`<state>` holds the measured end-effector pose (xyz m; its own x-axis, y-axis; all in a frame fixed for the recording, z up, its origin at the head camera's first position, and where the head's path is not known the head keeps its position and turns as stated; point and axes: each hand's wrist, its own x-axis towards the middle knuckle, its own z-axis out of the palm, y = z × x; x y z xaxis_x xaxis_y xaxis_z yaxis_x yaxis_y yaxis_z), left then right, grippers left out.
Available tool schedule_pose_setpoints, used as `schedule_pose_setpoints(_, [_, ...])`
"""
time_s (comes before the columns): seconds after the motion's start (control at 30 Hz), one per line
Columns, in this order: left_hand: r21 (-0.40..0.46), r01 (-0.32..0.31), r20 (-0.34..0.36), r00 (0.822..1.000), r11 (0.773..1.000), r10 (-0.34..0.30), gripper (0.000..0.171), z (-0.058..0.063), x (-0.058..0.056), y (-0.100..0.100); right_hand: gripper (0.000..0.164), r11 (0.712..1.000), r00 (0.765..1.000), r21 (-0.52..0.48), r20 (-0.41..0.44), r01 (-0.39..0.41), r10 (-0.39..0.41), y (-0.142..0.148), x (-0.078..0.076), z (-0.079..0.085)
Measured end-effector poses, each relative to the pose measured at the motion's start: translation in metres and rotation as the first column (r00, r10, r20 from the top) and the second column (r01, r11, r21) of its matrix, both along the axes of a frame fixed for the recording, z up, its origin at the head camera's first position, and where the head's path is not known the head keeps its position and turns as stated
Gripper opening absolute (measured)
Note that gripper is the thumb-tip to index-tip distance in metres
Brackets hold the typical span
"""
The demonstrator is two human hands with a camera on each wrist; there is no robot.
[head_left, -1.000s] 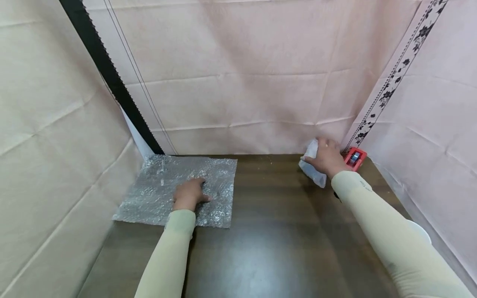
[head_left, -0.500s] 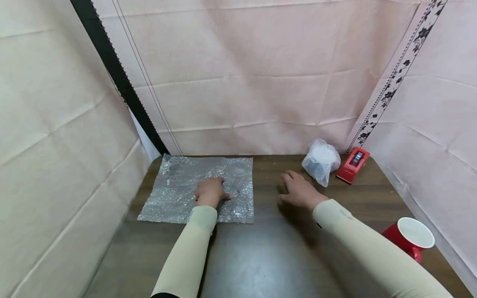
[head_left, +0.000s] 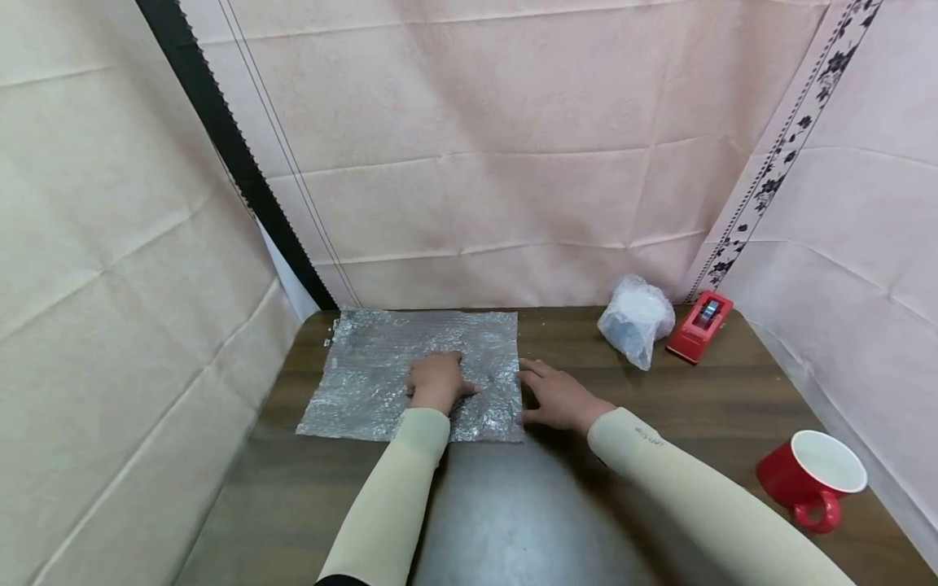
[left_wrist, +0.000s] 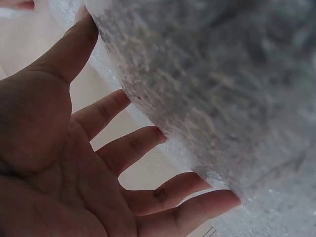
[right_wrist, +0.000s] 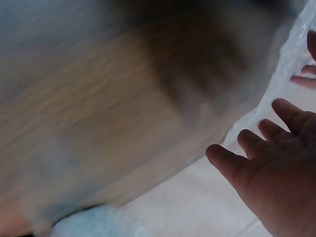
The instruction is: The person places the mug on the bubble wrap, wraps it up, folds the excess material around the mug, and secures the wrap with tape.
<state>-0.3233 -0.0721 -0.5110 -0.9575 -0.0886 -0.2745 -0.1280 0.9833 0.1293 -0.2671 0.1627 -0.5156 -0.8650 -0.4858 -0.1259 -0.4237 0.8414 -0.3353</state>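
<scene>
Quite flat on the table (head_left: 513,521), by its far edge, lies a bubble-wrap sheet (head_left: 366,399): translucent, silvery-grey, roughly rectangular, its finely crinkled surface glinting with small highlights. The left hand (head_left: 436,382), fingers apart, rests its fingertips on it; the right hand (head_left: 560,399), fingers extended and apart, is at the sheet's right edge.

The left hand (head_left: 437,381) covers part of the bubble-wrap sheet (head_left: 370,378) near the head view's center; the lower edge crops both sleeves (head_left: 399,488), and lettering (head_left: 648,436) on the right one is too small to read. In the right-wrist view, the table (right_wrist: 74,123) blurs and the bottom edge cuts a pale bundle (right_wrist: 94,223).
</scene>
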Motion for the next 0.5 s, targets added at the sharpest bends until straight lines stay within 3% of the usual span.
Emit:
schedule_pose_setpoints(0.13, [0.009,0.018,-0.004,1.000,1.000,-0.018,0.092,-0.002,0.000,0.004,0.083,1.000,1.000,0.024,0.008,-0.012,0.012,-0.016,-0.003,-0.007])
schedule_pose_setpoints(0.23, [0.098,0.053,-0.057,0.997,0.994,-0.047,0.086,-0.004,0.002,-0.003,0.086,0.998,1.000,0.057,0.018,0.008,-0.009,-0.024,-0.006,-0.010])
schedule_pose_setpoints(0.27, [0.140,0.079,-0.106,0.992,0.987,-0.064,0.084,-0.010,-0.002,-0.012,0.087,0.998,1.000,0.065,0.020,0.017,-0.019,-0.026,-0.007,-0.009])
schedule_pose_setpoints(0.4, [0.293,0.073,-0.166,0.986,0.953,-0.024,0.072,0.000,-0.002,-0.054,0.089,0.994,0.998,0.101,0.030,0.044,-0.047,-0.033,-0.010,-0.004])
schedule_pose_setpoints(0.47, [0.278,0.054,-0.156,0.988,0.959,-0.010,0.075,0.000,-0.007,-0.086,0.089,0.993,0.998,0.109,0.031,0.044,-0.047,-0.036,-0.010,-0.001])
schedule_pose_setpoints(0.5, [0.261,0.035,-0.115,0.993,0.965,-0.005,0.077,0.005,-0.005,-0.101,0.088,0.993,0.998,0.115,0.033,0.042,-0.046,-0.036,-0.011,0.000])
